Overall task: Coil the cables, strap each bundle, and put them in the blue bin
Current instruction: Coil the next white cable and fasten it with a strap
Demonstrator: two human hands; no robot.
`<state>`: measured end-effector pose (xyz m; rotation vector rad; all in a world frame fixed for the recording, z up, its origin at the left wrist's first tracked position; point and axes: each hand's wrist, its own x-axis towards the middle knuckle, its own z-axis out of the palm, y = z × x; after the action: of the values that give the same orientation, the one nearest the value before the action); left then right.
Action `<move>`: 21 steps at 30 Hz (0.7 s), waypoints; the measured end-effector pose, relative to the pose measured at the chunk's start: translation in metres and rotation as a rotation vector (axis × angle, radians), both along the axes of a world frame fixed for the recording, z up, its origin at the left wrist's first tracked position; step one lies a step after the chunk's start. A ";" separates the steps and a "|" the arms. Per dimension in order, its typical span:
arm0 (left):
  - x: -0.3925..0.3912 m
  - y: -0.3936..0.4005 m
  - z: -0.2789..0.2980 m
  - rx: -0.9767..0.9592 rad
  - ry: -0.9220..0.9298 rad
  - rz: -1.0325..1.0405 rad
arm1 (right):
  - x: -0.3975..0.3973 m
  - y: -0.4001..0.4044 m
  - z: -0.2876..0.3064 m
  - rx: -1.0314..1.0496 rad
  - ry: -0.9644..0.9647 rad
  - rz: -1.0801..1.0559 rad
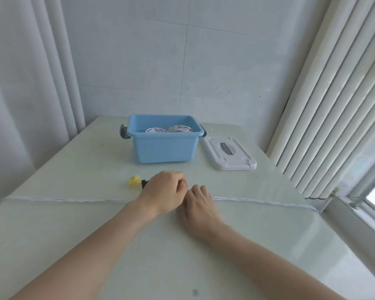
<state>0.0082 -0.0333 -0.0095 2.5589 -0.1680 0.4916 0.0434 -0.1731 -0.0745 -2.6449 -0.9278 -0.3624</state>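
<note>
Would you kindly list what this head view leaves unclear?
- White cable: its middle is hidden under both hands; ends cut off at table edges.
- Left hand: grip unclear, fingers curled away.
- Black strap: mostly behind the left hand.
- Blue bin: near wall hides most of the coils.

Single head view, worn high and tilted forward and down over the table (74, 161), wide-angle, with straight lines bowed near the edges. Close to both forearms, which enter from the bottom edge and meet at the left hand (164, 192) and right hand (198, 201) near centre. Beyond, facing the bin (164, 146), the wall and blinds (333, 105) at right.
</note>
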 end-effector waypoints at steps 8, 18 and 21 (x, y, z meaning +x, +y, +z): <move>-0.038 0.027 -0.027 0.240 0.237 0.007 | -0.026 -0.013 0.029 -0.262 0.033 -0.201; -0.093 0.075 -0.001 0.608 0.617 0.396 | -0.025 -0.099 0.048 -0.352 0.232 -0.477; -0.108 0.106 -0.001 0.613 0.681 0.546 | -0.022 -0.130 0.047 -0.304 0.275 -0.594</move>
<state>-0.1003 0.0724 -0.0104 3.1949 0.7433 -0.3321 0.0217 -0.3033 -0.0277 -3.1077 -0.1008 0.0267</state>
